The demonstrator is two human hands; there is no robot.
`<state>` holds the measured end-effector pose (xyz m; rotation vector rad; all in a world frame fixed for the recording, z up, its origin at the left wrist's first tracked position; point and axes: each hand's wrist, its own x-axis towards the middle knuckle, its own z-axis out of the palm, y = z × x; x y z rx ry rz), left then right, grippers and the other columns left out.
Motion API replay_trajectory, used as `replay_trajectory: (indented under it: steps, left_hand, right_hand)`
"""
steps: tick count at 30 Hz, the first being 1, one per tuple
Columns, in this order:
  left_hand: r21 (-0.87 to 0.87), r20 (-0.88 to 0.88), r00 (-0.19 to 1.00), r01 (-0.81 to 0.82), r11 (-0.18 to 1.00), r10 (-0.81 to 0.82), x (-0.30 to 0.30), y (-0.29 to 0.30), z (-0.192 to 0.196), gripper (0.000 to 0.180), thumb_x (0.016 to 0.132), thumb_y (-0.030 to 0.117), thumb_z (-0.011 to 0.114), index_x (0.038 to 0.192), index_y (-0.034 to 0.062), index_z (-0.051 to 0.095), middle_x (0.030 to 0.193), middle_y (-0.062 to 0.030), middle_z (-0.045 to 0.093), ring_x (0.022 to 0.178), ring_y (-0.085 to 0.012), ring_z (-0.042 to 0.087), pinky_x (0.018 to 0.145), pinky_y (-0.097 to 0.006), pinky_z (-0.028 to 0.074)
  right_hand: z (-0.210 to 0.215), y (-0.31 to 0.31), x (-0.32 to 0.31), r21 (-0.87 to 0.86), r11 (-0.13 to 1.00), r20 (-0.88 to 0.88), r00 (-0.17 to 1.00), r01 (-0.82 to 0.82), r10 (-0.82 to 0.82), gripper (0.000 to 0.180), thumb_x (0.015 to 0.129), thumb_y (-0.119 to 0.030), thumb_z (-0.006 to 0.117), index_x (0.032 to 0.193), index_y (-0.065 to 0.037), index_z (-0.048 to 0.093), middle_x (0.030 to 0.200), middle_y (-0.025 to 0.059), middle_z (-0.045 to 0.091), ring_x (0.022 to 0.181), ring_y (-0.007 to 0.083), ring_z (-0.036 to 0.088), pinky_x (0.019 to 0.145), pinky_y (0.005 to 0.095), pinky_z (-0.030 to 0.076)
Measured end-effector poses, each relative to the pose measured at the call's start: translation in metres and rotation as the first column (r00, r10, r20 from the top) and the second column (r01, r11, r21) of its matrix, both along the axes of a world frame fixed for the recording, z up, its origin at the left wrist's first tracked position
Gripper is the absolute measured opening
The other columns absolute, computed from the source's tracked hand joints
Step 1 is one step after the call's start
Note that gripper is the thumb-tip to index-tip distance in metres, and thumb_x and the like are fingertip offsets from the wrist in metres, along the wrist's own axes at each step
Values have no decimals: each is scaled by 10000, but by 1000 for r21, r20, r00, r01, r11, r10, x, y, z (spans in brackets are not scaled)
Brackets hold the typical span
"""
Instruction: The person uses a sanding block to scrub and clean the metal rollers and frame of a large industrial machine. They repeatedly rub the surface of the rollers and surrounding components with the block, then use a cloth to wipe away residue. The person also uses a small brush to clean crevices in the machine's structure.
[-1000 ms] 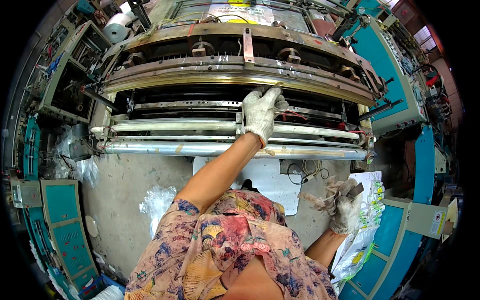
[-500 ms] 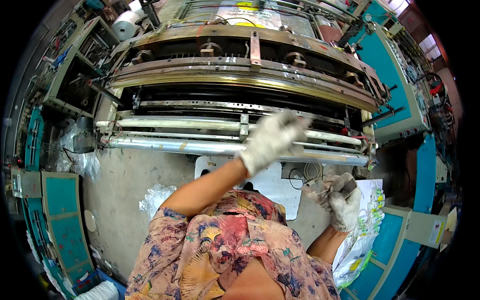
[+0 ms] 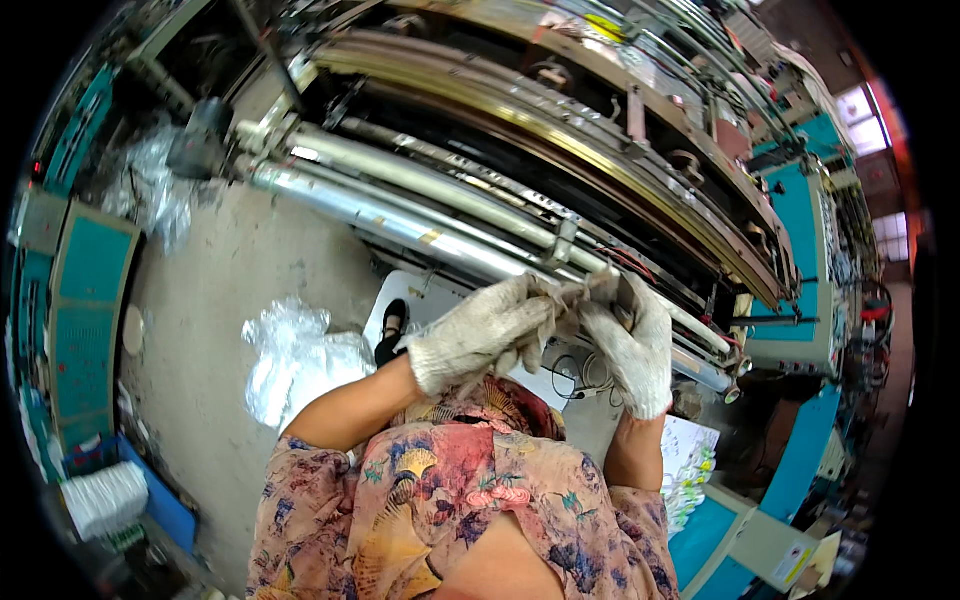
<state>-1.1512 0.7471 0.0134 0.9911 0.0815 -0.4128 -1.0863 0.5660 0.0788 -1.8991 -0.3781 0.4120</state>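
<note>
Both my hands wear off-white knitted work gloves and meet in front of my body, over the near edge of the machine. Pinched between them is a small crumpled greyish-brown scrap (image 3: 570, 296), perhaps cloth or film; the fingers partly hide it. My left hand (image 3: 485, 330) has its fingers closed at the scrap's left side. On the other side, my right hand (image 3: 637, 340) is closed with thumb and fingers around it. Just beyond them runs a long silver roller (image 3: 375, 212), part of a wide machine with a brass-coloured bar (image 3: 480, 105).
Crumpled clear plastic (image 3: 295, 365) lies on the concrete floor at left, beside a white board (image 3: 420, 292) under my feet. Printed bags (image 3: 690, 455) are stacked at lower right. Teal cabinets (image 3: 90, 330) stand left, near a blue crate (image 3: 165, 500) holding a white bundle.
My left hand has come down from over the rollers, and my right has risen with the crumpled scrap to meet it. The view has turned, so the machine now slants down to the right.
</note>
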Motion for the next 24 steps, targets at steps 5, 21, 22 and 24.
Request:
replay_trajectory:
  steps: [5,21,22,24]
  left_hand:
    - [559,284,930,-358,748,233,-39,35,0,361,886,283,669,1080,-9,583,796,-105,618,634,-159,597,568,-293,472]
    - [731,-171,491,-519,444,854,-158,284,-117,285,879,223,577,942,-51,624,714,-93,625,583,-184,592,538,-317,487]
    - [762,-176,491,-481,434,853,-161,305,-131,257,866,178,569,953,-56,627,736,-105,637,596,-188,599,547,-315,491]
    - [795,-172,492,-442,415,854,-165,337,-167,232,862,124,549,963,-66,635,771,-121,659,614,-195,612,561,-316,498]
  right_hand:
    - [-16,50,0,-63,964,-9,966,-257,257,226,833,-33,677,1053,11,651,882,89,689,785,95,629,746,262,521]
    - [-18,208,-36,-195,867,-110,889,-458,445,156,830,-13,663,984,9,677,899,112,717,761,141,684,705,274,546]
    - [-19,217,-39,-228,852,-81,881,-472,466,158,826,-18,666,981,2,684,896,120,716,766,158,692,714,280,545]
    - [-22,229,-41,-307,823,-88,875,-478,475,155,822,-28,668,975,-7,690,894,127,712,772,180,697,725,285,542]
